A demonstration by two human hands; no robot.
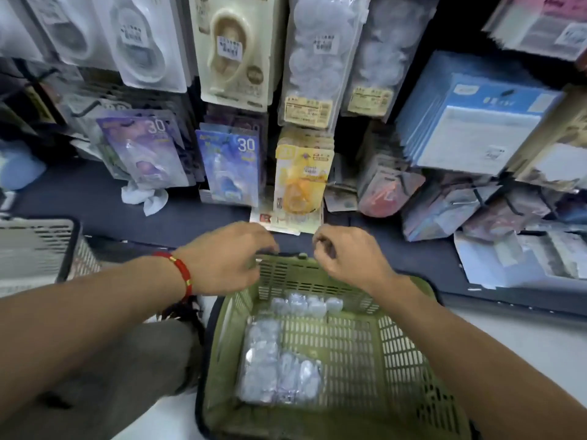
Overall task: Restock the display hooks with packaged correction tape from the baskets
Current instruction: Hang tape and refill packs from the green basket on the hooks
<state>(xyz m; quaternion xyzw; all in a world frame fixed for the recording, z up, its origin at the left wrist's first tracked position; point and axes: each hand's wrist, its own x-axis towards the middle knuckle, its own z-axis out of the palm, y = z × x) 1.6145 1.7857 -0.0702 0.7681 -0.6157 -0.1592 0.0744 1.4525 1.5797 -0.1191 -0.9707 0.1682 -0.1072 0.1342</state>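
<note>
- Hooks on the wall hold yellow tape packs [303, 173].
- Green basket [409, 350] on the floor holds clear packs [279, 373].
- Left hand [227, 257] and right hand [347, 254] curl fingers at its far rim; grip unclear.

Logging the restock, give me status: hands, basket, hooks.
Left hand and right hand at green basket far rim, fingers curled, grip unclear. Clear packs in basket. Yellow tape packs on hook ahead. Nothing blocking.
</note>
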